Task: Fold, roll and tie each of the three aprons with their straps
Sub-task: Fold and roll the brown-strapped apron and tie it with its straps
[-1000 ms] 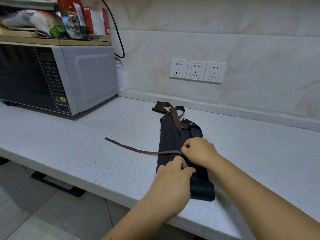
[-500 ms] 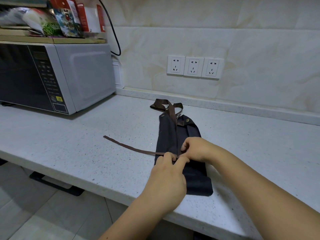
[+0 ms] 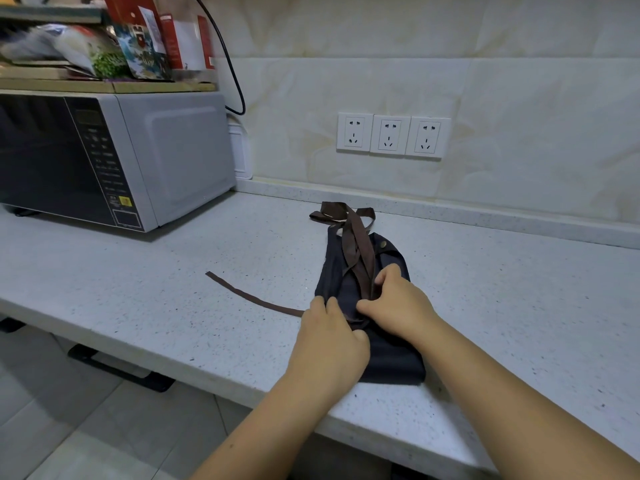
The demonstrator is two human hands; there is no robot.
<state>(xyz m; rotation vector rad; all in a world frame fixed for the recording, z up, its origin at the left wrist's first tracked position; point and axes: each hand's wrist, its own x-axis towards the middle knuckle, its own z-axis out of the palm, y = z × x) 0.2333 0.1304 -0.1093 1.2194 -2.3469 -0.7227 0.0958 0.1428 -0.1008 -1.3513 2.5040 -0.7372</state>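
While the dark folded apron [image 3: 391,355] lies lengthwise on the white speckled countertop [image 3: 138,299], near its front edge, both hands meet at its middle. The left hand [image 3: 329,341] curls its fingers over the apron's left edge, where a loose brown strap [image 3: 249,296] trails leftward across the counter; whether it pinches that strap I cannot tell. The right hand [image 3: 398,303] pinches the bunched brown straps [image 3: 356,244] running down the apron from its far end. A microwave [image 3: 138,157] stands well apart, left.
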